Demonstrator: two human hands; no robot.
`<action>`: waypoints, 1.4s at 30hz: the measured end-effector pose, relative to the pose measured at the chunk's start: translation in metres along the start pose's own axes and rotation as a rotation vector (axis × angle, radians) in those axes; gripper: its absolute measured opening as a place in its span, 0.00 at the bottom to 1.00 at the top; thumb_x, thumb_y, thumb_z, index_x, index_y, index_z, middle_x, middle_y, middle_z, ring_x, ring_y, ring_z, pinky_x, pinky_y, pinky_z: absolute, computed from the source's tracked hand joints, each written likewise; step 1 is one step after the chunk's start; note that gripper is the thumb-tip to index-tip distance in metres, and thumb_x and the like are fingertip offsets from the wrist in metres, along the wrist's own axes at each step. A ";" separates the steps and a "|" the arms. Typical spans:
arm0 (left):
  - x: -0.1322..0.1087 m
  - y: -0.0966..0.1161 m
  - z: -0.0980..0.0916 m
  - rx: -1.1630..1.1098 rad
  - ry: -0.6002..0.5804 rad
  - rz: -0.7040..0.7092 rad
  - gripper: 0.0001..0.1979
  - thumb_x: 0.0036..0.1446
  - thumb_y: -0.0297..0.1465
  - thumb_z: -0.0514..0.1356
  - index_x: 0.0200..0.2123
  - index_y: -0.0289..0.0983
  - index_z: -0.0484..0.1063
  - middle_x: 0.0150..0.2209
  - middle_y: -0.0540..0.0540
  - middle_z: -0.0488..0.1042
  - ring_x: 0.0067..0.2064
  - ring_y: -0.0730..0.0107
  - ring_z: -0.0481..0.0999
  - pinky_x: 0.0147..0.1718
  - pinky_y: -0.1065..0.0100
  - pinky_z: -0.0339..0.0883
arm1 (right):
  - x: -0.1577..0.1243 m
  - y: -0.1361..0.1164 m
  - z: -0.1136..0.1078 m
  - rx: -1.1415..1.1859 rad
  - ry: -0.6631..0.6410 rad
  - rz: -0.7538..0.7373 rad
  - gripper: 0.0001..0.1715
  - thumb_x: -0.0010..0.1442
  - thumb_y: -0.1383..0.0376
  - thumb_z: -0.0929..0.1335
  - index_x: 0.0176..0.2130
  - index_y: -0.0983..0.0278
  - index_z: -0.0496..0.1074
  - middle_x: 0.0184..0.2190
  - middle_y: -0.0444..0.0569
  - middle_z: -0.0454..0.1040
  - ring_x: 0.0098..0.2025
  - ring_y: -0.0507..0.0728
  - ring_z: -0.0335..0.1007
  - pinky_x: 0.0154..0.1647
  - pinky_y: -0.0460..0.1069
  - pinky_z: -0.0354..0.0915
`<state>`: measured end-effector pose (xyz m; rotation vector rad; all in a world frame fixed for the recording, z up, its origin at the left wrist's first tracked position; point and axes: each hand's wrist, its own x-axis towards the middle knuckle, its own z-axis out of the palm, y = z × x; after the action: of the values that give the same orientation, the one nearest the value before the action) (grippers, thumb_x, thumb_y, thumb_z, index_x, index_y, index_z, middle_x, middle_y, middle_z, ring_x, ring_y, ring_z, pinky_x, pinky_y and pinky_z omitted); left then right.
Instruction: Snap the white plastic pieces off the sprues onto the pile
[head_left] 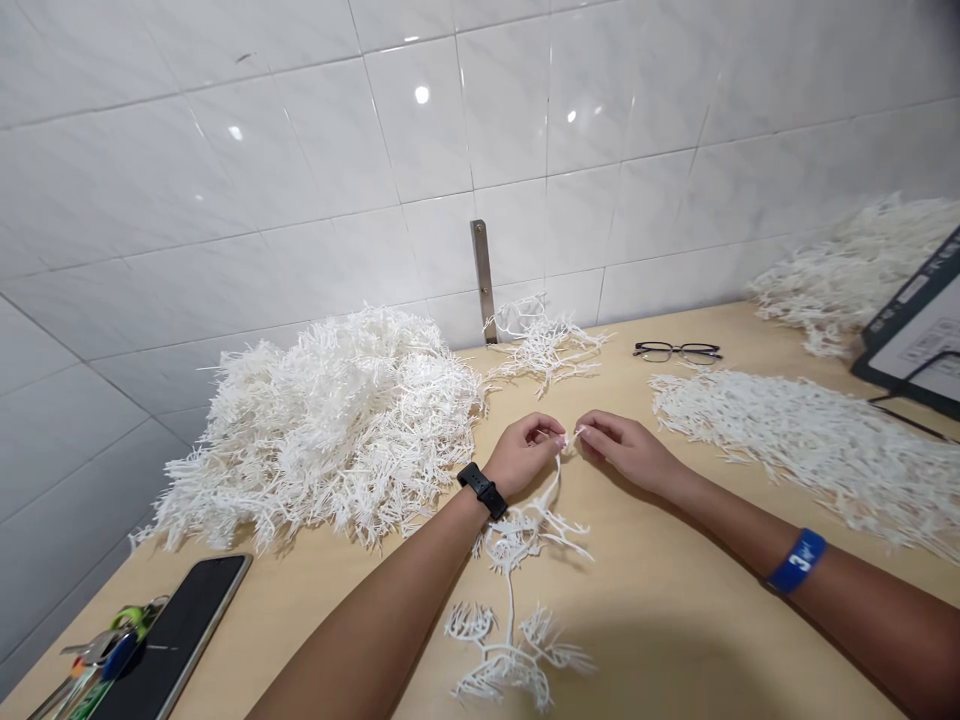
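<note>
My left hand (525,455) is closed in a pinch on the upper end of a white branched plastic strand (511,590). The strand trails over the table toward me, spreading into twig-like tufts. A short gap to the right, the fingertips of my right hand (628,452) pinch a tiny white plastic tip (580,431). Whether that tip is still joined to the strand I cannot tell. Left of my hands rises a big heap of white branched pieces (337,430). Behind them lies a smaller loose clump (547,345).
Many short white bits (802,440) are spread at the right, below another white pile (862,265) and a dark-framed board (919,330). Eyeglasses (677,352) lie near the tiled wall (510,120). A phone (184,640) and keys (97,650) sit front left.
</note>
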<state>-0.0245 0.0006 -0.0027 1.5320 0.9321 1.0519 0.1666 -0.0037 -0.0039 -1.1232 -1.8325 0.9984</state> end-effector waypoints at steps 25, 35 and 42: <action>-0.003 -0.006 0.010 0.571 -0.125 0.079 0.13 0.62 0.32 0.49 0.37 0.39 0.74 0.36 0.46 0.78 0.38 0.66 0.73 0.38 0.69 0.61 | 0.008 0.011 -0.004 -0.158 0.212 0.065 0.11 0.54 0.59 0.64 0.24 0.63 0.64 0.23 0.44 0.69 0.28 0.55 0.64 0.32 0.49 0.58; 0.004 -0.002 0.009 0.435 -0.111 -0.012 0.16 0.62 0.34 0.48 0.37 0.34 0.75 0.37 0.45 0.78 0.39 0.68 0.73 0.43 0.69 0.64 | 0.020 0.019 -0.012 -0.303 0.466 0.103 0.10 0.55 0.61 0.63 0.24 0.62 0.65 0.24 0.47 0.74 0.28 0.56 0.66 0.31 0.49 0.57; 0.003 0.000 0.013 0.379 -0.108 -0.018 0.15 0.61 0.31 0.48 0.36 0.34 0.73 0.37 0.45 0.76 0.39 0.68 0.72 0.43 0.69 0.62 | 0.023 0.022 -0.011 -0.267 0.492 0.130 0.09 0.56 0.63 0.62 0.24 0.62 0.63 0.22 0.46 0.74 0.28 0.55 0.68 0.30 0.49 0.58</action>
<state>-0.0109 -0.0005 -0.0041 1.8661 1.1110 0.7994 0.1757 0.0271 -0.0143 -1.5104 -1.5286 0.4882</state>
